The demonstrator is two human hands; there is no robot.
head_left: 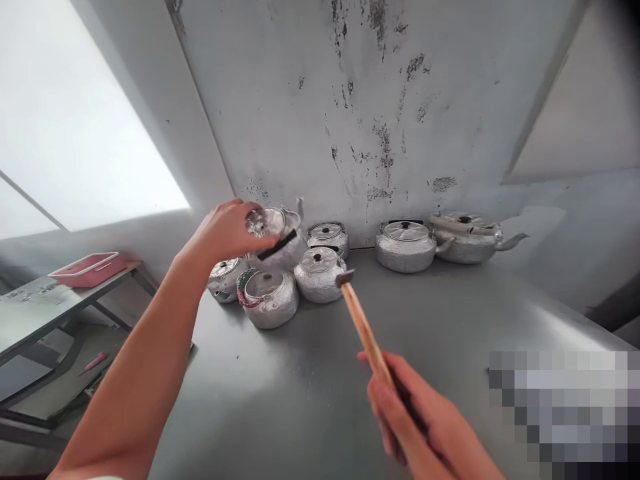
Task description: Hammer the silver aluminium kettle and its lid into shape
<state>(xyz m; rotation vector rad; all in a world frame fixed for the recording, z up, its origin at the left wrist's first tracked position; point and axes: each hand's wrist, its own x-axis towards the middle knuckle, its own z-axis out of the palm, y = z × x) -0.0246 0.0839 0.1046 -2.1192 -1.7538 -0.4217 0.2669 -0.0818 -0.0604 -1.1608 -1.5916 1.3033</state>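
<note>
My left hand (pixel 227 230) reaches over a dented silvery kettle (pixel 289 252), fingers curved and parted from the thumb. Shiny metal shows in the gap between them. The thumb tip touches or overlaps the kettle's black handle grip (pixel 277 245); the far fingertips are partly hidden. Just below stands a lidless kettle (pixel 275 310) with a red and green wrapped handle. A lidded kettle (pixel 320 277) is beside it, and another kettle (pixel 223 283) lies partly behind my wrist. My right hand (pixel 410 410) is closed around a hammer (pixel 363 320) with a wooden handle and a small dark head, held above the table.
More lidded kettles stand along the wall: one kettle (pixel 336 239) in the middle, one kettle (pixel 406 250) on the right and a long-spouted kettle (pixel 465 247) beyond it. A pink tray (pixel 93 272) sits on a side table (pixel 35 323) at left. The lower right is pixelated.
</note>
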